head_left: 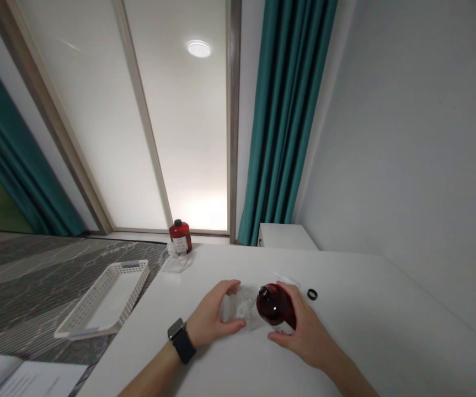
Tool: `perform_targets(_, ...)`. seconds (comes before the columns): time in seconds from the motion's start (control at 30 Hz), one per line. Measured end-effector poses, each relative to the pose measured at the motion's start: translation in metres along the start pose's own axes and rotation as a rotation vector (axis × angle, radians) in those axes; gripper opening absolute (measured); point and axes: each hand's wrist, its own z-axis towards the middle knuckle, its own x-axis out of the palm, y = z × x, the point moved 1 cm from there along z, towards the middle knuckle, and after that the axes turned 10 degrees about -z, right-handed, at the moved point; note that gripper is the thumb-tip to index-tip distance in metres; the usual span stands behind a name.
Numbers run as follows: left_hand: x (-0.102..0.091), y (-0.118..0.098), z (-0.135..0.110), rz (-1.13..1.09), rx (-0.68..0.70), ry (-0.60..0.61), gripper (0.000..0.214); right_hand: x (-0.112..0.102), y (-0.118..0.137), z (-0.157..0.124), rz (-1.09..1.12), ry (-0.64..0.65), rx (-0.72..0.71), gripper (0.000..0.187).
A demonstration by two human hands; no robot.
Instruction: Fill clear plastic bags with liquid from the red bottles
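Observation:
On the white table, my right hand (301, 325) is wrapped around a dark red-brown bottle (271, 305), with thumb and fingers on either side of it. The bottle's neck shows no cap, and part of a pale label peeks out low on its side. My left hand (215, 314), with a dark watch on the wrist, curves around a clear plastic package (244, 305) just left of the bottle. White, crumpled-looking contents show through the plastic, too blurred to name. A small black ring (312, 294) lies right of my right hand.
A second red-brown bottle (180, 237) with a black cap and white label stands at the table's far left corner, beside clear plastic packaging (175, 262). A white basket (105, 298) sits left of the table. Open pages (35, 379) lie at lower left.

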Motion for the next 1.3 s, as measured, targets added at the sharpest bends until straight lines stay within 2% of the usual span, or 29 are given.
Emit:
perform_targets(0.13,-0.003,-0.001,0.001,-0.002,-0.01,0.005,0.069,0.002,-0.002,0.001,0.006,-0.014,0.019,0.083)
perform_targets(0.4,-0.012,-0.008,0.002,-0.002,0.015,-0.015,0.063,-0.005,-0.001,0.003,-0.054,-0.036,-0.105,0.076)
perform_targets(0.6,-0.007,-0.005,-0.001,-0.017,0.006,-0.004,0.066,-0.005,-0.01,-0.003,-0.08,-0.036,-0.111,0.079)
perform_targets(0.83,0.001,-0.004,-0.001,-0.026,-0.029,-0.005,0.07,-0.003,-0.01,-0.006,-0.093,-0.078,-0.15,0.078)
perform_targets(0.93,0.004,-0.006,0.0,-0.026,-0.025,-0.001,0.071,-0.001,-0.008,-0.004,-0.073,-0.059,-0.149,0.08)
perform_targets(1.13,0.001,-0.009,0.0,-0.024,-0.044,0.021,0.071,-0.002,-0.002,-0.001,-0.013,0.034,0.001,0.089)
perform_targets(1.3,-0.005,-0.006,0.001,-0.002,-0.035,0.016,0.07,-0.006,0.0,0.001,-0.059,0.069,-0.048,0.083)
